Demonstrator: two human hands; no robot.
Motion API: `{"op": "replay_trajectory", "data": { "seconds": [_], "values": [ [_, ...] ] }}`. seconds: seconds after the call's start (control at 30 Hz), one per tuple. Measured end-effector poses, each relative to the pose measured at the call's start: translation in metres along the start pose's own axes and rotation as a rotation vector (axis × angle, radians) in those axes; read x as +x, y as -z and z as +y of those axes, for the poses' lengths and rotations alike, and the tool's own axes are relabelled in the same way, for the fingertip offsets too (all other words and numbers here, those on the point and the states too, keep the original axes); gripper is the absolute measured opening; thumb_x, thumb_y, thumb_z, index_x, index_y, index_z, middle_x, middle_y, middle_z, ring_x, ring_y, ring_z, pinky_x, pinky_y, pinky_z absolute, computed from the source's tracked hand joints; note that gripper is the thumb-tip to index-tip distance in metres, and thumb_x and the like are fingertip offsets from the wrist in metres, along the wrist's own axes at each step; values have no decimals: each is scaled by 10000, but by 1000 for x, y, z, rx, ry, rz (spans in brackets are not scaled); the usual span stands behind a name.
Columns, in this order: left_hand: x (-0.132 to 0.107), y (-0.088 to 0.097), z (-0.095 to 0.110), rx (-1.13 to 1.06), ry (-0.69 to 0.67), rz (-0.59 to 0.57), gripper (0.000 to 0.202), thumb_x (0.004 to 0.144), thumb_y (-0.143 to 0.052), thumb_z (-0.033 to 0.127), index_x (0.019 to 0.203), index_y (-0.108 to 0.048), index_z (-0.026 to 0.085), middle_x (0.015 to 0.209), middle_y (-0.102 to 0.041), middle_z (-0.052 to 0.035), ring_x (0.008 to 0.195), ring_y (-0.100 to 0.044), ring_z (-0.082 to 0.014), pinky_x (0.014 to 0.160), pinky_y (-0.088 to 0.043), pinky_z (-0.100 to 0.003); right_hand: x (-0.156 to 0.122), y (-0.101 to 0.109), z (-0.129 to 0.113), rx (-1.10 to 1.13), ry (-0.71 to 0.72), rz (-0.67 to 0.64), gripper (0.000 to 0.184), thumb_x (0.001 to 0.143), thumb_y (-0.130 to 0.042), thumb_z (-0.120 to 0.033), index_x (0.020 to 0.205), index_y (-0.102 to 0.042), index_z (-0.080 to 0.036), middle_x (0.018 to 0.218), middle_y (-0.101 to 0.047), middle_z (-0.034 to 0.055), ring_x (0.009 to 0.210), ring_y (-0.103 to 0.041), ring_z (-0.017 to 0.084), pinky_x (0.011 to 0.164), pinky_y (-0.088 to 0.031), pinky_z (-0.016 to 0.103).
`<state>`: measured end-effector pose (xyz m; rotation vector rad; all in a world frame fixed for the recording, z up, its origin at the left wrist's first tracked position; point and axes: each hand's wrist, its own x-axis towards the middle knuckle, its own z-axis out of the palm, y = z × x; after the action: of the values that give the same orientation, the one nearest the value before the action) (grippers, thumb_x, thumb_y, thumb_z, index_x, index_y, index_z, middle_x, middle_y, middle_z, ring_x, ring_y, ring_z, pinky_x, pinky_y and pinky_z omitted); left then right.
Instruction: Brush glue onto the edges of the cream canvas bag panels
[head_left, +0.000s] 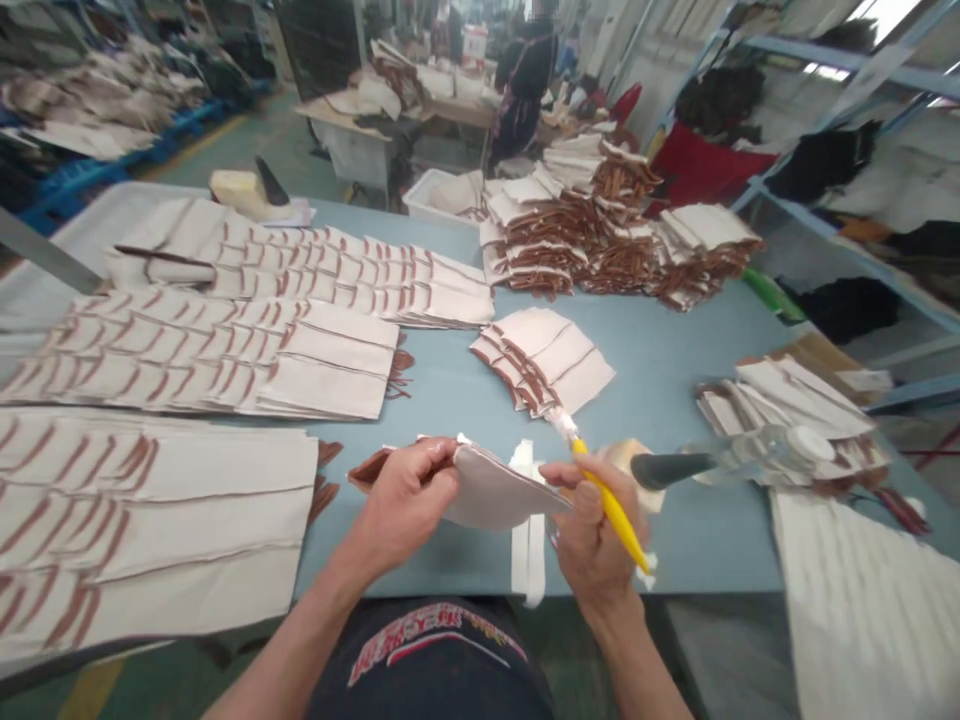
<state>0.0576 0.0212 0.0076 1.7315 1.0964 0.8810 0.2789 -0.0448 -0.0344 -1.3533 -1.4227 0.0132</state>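
Over the front of the table, my left hand [409,495] pinches the left edge of a pale fabric piece [491,485] with a brown lining. A yellow-handled brush [611,510] is in my right hand [600,530], its whitish bristles pointing up and away. The fingers of that hand also touch the right corner of the fabric piece. Just beyond the brush tip lies a small fanned stack of pale pieces with brown edges [551,355]. Strips of white tape [529,550] are on the table under the held piece.
Overlapping rows of pale pieces [187,350] cover the left side of the blue-grey table [442,385]. Tall piles [585,225] stand at the back right. A dark-nozzled clear bottle [772,450] is right of my hand. Shelves [862,220] and a person [521,85] are farther off.
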Motion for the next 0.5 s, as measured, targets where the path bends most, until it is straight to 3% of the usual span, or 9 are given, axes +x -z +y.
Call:
{"op": "replay_trajectory", "data": {
  "seconds": [0.1, 0.23, 0.4, 0.5],
  "values": [
    [4, -10, -1, 24, -141, 64, 215, 878, -507, 116, 781, -664, 228, 750, -715, 5, 718, -655, -183, 708, -513, -299, 3, -12, 4, -55, 74, -26, 253, 1174, -486, -338, 1174, -709, -218, 904, -861, 53, 838, -851, 207, 796, -685, 346],
    [-14, -26, -25, 31, -312, 143, 160, 905, -571, 168, 804, -668, 247, 853, -780, -51, 898, -728, -249, 887, -577, -385, -5, -30, 12, -29, 42, -30, 263, 1183, -452, -329, 1195, -683, -205, 859, -844, 30, 753, -825, 183, 757, -677, 326],
    [-47, -36, -67, 20, -232, 256, 256, 957, -518, 78, 876, -701, 238, 915, -787, -55, 941, -738, -239, 877, -581, -360, -42, -46, 28, -2, 170, -153, 247, 1167, -458, -247, 1157, -703, -218, 889, -859, 45, 798, -853, 193, 765, -689, 316],
    [-52, -37, -81, -7, -160, 274, 239, 945, -549, 94, 907, -734, 240, 935, -802, -48, 932, -732, -239, 879, -574, -364, -61, -51, 35, -3, 218, -214, 206, 1158, -510, -264, 1215, -702, -216, 1035, -886, 95, 951, -874, 234, 841, -709, 361]
  ]
}}
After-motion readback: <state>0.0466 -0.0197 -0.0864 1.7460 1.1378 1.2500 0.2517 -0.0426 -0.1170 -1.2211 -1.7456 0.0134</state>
